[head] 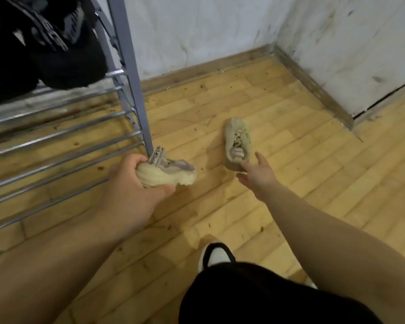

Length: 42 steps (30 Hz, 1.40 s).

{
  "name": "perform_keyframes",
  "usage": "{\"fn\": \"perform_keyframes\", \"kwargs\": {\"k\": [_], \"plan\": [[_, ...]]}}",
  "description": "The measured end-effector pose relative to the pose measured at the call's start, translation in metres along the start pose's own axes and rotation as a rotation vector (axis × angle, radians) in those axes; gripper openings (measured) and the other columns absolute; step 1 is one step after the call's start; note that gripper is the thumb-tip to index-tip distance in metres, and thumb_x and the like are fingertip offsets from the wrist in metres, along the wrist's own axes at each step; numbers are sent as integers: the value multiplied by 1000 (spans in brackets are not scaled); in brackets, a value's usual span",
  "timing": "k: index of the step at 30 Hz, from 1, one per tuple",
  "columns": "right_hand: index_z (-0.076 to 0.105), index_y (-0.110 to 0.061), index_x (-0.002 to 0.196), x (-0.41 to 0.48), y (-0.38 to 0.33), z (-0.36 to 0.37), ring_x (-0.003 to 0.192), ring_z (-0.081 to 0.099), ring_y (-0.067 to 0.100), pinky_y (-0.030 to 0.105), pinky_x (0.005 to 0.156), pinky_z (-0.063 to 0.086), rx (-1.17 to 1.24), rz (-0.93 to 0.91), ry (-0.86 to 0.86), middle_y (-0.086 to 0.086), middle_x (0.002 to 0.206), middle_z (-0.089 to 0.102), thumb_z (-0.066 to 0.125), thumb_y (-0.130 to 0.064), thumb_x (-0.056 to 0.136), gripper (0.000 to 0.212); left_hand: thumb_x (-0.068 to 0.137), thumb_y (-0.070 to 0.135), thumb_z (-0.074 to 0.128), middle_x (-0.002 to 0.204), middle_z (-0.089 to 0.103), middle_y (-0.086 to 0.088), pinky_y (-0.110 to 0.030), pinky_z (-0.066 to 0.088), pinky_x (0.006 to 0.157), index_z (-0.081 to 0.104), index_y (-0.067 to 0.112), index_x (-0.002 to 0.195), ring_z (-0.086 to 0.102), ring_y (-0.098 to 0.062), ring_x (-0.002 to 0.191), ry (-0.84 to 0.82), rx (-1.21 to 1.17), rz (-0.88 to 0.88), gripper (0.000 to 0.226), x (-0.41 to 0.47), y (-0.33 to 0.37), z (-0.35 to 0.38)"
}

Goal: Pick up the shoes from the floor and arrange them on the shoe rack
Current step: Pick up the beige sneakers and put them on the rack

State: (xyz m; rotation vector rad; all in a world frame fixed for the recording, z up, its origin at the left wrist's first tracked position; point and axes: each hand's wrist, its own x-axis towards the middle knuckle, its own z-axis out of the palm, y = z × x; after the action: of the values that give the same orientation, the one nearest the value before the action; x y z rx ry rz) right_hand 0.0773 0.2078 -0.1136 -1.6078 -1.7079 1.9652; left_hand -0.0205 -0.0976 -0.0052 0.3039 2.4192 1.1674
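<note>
L hand (136, 183) is wrapped round one small cream sneaker (166, 171), fingers curled under its chunky sole, thumb on the near side; shoe is off the floor, sole turned toward the camera, just beside the foot of the shoe rack's (63, 146) grey post. R hand (255, 174) is empty, fingers spread & loose, reaching for the 2nd sneaker (237, 141), which lies on the wood floor (313, 160) well to the right of the rack. That shoe's long axis runs roughly away from the person: heel end nearest, toe pointing to the wall. Fingertips are right at the heel end, seemingly touching or just short of it; can't tell which. R hand is clearly the nearer one, L is busy anyway. Next move prob. needs the fingers to close over the heel/collar from the near side. Lower rack bars look bare; dark shoes (42, 43) sit on a tier above.
</note>
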Motion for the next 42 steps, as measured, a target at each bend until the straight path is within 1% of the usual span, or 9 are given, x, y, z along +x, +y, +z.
{"fn": "perform_keyframes", "kwargs": {"k": [4,7,10,19,25,31,35,39,42], "plan": [[26,-37,160,-23,7,-42,103,70,23,43,90,62,-399,-7,-31,5,126,67,76,-37,90,86,49,63,84,122,58,3,-40,54,84,46,47,115,60,-17,102,-90,46,31,78,-11,11,12],[30,-38,158,-45,17,-84,113,65,26,47,99,56,-528,6,-86,7,141,56,78,-42,87,85,62,43,92,124,56,2,-27,46,76,47,39,120,58,-10,99,-191,26,78,73,-21,19,31],[31,-39,157,-73,34,-125,122,58,28,48,104,52,-639,7,-110,5,147,49,77,-43,88,83,66,38,93,126,54,4,-21,45,73,46,39,121,58,-5,99,-274,3,122,72,-30,28,49],[33,-40,156,-121,68,-177,115,57,22,36,92,55,-759,39,-72,3,148,50,79,-45,86,83,63,33,95,130,55,3,-16,43,73,47,38,118,60,-9,104,-346,1,159,73,-51,41,58],[30,-48,155,-141,3,-82,123,56,16,35,99,52,-731,-154,-283,-5,147,49,77,-54,83,86,64,41,92,115,59,7,-20,41,66,46,39,118,58,-6,91,-259,79,187,71,-65,65,-12],[38,-43,154,-228,-109,54,127,58,16,40,107,50,-457,-396,-631,-1,143,53,82,-41,84,82,55,33,100,86,73,16,-14,49,60,59,32,108,60,2,62,-33,-79,233,67,-125,94,-175],[46,-41,146,-324,-165,152,110,72,22,47,107,52,-397,-532,-812,3,128,65,85,-34,82,75,39,40,101,101,75,6,-27,59,70,64,33,108,71,-12,83,217,-362,312,79,-216,76,-301],[39,-42,146,-448,-178,246,98,77,26,37,89,60,-509,-556,-1119,4,117,73,75,-22,90,70,58,22,97,122,71,-8,-39,60,85,66,25,124,70,-28,108,441,-648,345,73,-336,14,-383],[37,-43,147,-534,-146,319,99,77,28,40,93,59,-624,-530,-1280,10,120,70,78,-9,86,80,72,5,79,132,68,-10,-43,58,90,61,30,137,67,-32,118,681,-868,284,72,-418,-54,-410]]}}
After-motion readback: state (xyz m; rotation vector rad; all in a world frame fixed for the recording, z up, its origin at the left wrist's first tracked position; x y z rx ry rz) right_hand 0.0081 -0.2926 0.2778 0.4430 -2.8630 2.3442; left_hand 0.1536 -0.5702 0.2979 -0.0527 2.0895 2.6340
